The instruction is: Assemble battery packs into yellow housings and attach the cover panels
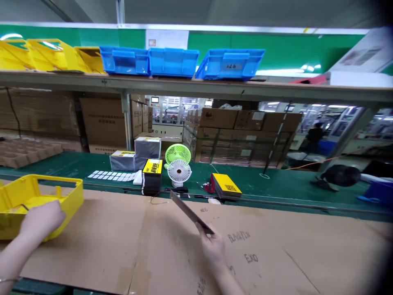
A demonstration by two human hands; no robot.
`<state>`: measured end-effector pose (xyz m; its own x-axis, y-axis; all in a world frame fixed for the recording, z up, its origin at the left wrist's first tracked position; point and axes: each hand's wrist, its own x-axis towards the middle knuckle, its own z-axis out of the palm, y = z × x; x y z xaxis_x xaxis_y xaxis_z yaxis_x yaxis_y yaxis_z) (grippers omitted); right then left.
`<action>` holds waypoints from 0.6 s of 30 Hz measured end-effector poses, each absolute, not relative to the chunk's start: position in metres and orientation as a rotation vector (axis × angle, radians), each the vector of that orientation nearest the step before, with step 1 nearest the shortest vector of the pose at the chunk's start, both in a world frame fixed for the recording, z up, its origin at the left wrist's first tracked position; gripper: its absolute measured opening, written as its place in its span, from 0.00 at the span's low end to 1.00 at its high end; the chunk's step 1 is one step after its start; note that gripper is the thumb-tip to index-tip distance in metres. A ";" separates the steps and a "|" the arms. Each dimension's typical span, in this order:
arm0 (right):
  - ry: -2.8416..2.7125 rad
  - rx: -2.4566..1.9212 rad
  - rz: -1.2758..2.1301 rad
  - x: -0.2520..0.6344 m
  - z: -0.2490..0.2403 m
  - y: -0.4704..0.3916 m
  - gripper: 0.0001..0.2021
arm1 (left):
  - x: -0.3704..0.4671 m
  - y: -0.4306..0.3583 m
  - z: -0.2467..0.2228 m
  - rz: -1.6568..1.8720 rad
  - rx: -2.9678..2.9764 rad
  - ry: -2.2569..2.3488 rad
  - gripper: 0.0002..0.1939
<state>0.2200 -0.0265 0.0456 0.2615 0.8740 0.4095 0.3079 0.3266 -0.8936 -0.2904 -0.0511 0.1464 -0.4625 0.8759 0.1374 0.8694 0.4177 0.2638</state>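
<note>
Over the tan, matte cardboard sheet that covers the near part of the desk, the right hand pinches a thin, stiff, dark panel by its near end, thumb and fingers pressed together on it. The panel is flat and straight-edged, seen nearly edge-on, and it slants up and away to the left, its far end near the back edge of the cardboard.

At the left, the left hand reaches over a yellow plastic bin, an open box with smooth walls and rounded corners. Its fingers are hidden, so I cannot tell whether they grip anything.

Handwritten black letters, "EXO" among them, mark the cardboard, and a strip of glossy tape crosses it. Beyond, on the smooth green surface, rows of small white rectangles lie flat beside a block-shaped stack with a yellow printed top and dark sides. Just right of this stands a white fan with a round, ribbed grille, partly covering a lime-green fan. Farther right, a low stack under a yellow cover shows layered grey edges.

Blue plastic bins with flared rims line the shelf above.
</note>
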 end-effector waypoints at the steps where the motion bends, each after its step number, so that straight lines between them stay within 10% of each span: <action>1: -1.259 -1.241 0.539 0.221 0.048 -0.028 0.16 | -0.274 -0.051 0.147 0.387 1.664 2.601 0.05; 9: -1.008 -1.261 0.453 0.221 0.089 -0.036 0.16 | -0.145 -0.105 0.176 0.391 1.996 1.659 0.22; 18: -1.097 -1.159 0.493 0.243 0.142 -0.048 0.16 | -0.164 -0.042 0.178 0.880 1.707 1.849 0.35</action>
